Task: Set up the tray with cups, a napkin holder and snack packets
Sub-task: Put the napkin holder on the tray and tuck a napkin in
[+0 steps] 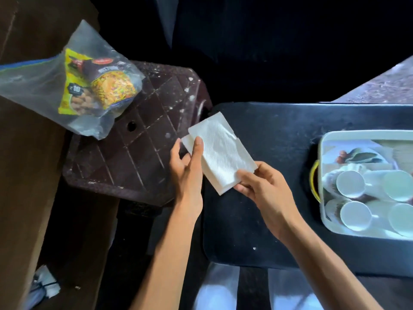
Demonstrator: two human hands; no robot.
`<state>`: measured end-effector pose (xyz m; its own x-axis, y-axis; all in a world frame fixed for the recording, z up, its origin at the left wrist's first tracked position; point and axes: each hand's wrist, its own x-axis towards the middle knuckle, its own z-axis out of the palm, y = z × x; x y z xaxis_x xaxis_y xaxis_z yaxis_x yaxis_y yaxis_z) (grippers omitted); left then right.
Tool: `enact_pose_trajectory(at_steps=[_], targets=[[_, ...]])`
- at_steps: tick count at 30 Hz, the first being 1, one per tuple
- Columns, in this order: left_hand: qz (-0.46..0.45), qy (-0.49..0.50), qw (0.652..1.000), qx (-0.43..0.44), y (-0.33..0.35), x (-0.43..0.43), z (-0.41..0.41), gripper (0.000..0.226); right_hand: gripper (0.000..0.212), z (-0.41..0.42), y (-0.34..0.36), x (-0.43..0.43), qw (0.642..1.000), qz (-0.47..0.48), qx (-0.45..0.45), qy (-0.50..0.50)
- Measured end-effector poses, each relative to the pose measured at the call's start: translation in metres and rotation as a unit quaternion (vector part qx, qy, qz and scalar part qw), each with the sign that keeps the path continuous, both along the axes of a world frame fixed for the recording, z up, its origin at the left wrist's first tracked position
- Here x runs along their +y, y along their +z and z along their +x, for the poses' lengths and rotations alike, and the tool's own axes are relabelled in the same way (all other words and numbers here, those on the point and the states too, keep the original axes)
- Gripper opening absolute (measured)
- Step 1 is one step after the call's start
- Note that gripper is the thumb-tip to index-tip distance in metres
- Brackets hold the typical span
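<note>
The left hand [186, 163] and right hand [260, 186] each grip an opposite end of the folded paper napkins [220, 151], held above the black tabletop [279, 139], left of the tray [323, 198]. The napkins look light, soft and easily torn, so pinching the edges seems best.

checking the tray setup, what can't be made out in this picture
Head view:
- Tray: its right side is cut off by the frame edge, so the cup count is unsure.
- Yellow object: mostly hidden behind the tray wall.
- Snack packets: their count and print are blurred by the plastic bag.
- Napkins: the number of sheets; both hands' grip covers the edges.
</note>
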<state>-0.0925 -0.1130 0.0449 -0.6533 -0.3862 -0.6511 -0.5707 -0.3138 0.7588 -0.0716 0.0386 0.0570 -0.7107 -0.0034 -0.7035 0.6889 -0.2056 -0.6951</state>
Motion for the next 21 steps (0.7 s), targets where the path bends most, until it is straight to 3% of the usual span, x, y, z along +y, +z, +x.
enact_pose_trajectory(at_steps=[3,6,9,14,16,21], targets=[[-0.020,-0.027,0.999,0.013,0.006,0.031,0.002,0.066,0.011,0.023,0.005,0.040,0.999,0.046,0.010,0.011],[-0.027,-0.091,0.995,0.025,0.013,0.071,0.005,0.046,0.010,0.040,0.013,0.081,0.997,0.077,0.029,-0.009],[-0.031,-0.170,0.984,0.050,0.020,0.121,0.009,0.023,0.009,0.053,0.021,0.128,0.983,0.172,0.066,-0.002],[-0.088,-0.280,0.947,0.128,0.031,0.206,-0.002,0.034,0.008,0.070,0.034,0.216,0.941,0.315,0.115,-0.038],[-0.137,-0.365,0.905,0.170,0.033,0.239,-0.013,0.034,0.013,0.077,0.039,0.250,0.914,0.379,0.127,-0.063],[-0.240,-0.543,0.754,0.281,0.044,0.329,-0.040,0.020,0.010,0.097,0.043,0.324,0.855,0.476,0.135,-0.157]])
